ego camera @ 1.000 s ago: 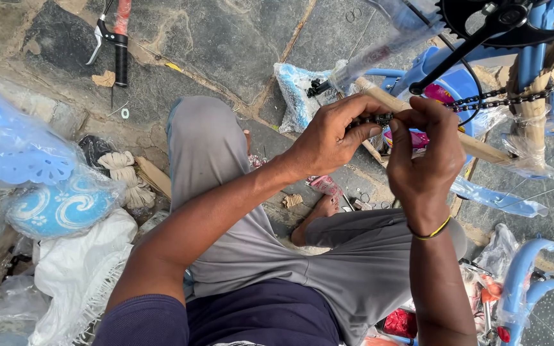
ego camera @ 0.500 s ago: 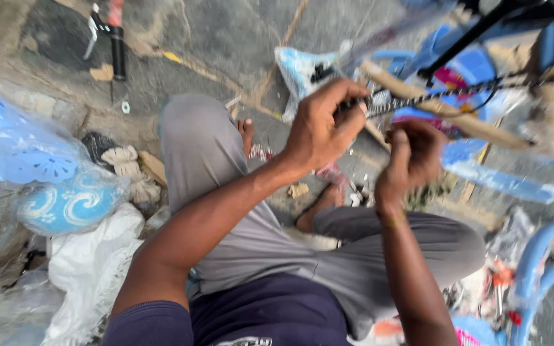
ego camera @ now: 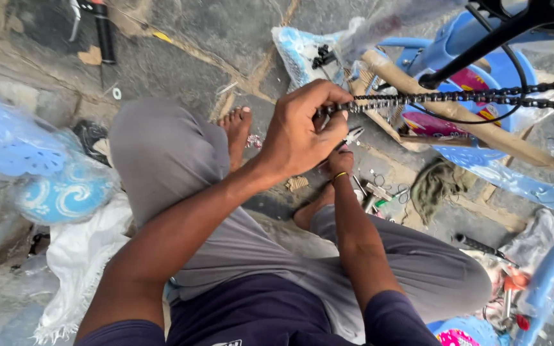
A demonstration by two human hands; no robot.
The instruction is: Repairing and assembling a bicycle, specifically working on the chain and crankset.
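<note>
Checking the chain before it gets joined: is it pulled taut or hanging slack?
Taut. The chain runs in a nearly straight line from the left hand, which pinches its end, to the right edge of the view, with no sag.

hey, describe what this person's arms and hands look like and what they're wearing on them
Both forearms are bare. Short dark navy sleeves end above the elbows. The left hand wears nothing visible. The right hand is mostly hidden behind the left; a thin yellow band circles its wrist. No gloves or watch show.
</note>
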